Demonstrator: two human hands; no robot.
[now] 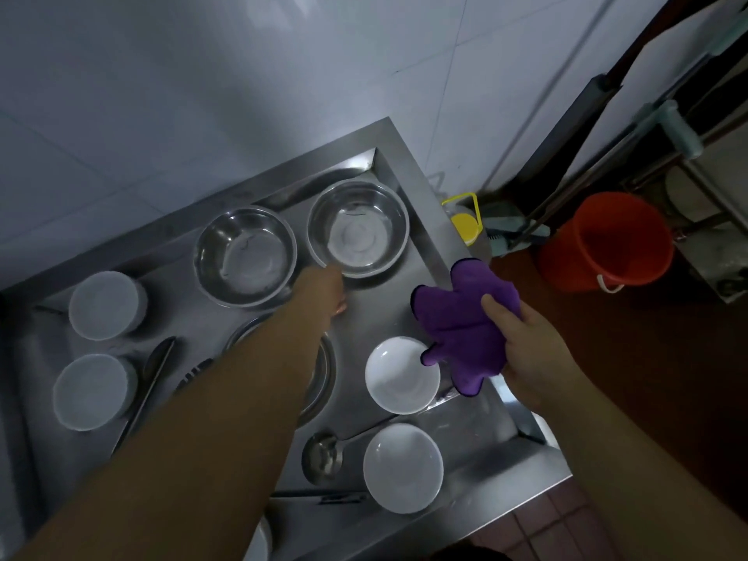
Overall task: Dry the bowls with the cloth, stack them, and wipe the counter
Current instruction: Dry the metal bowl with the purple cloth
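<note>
Steel counter (pixel 465 443), contents: two steel bowls, far right (pixel 358 228) and beside it to the left (pixel 245 256); two white bowls at the near right, one (pixel 398 376) behind the other (pixel 402 467); ladle (pixel 324 457) just left of the nearer one. Left hand (pixel 326 291) reaches to the far right steel bowl's near rim (fingers hidden, grip cannot be told). Right hand (pixel 526 350) grips a bunched purple cloth (pixel 465 325) above the counter's right edge.

Pale tiled walls (pixel 202 74) are meeting behind the counter's far corner, dim light falling across them. Beyond the counter's right edge, an orange bucket (pixel 607 240) is standing on the dark reddish floor (pixel 627 378), with mop handles (pixel 631 127) leaning against the wall.
</note>
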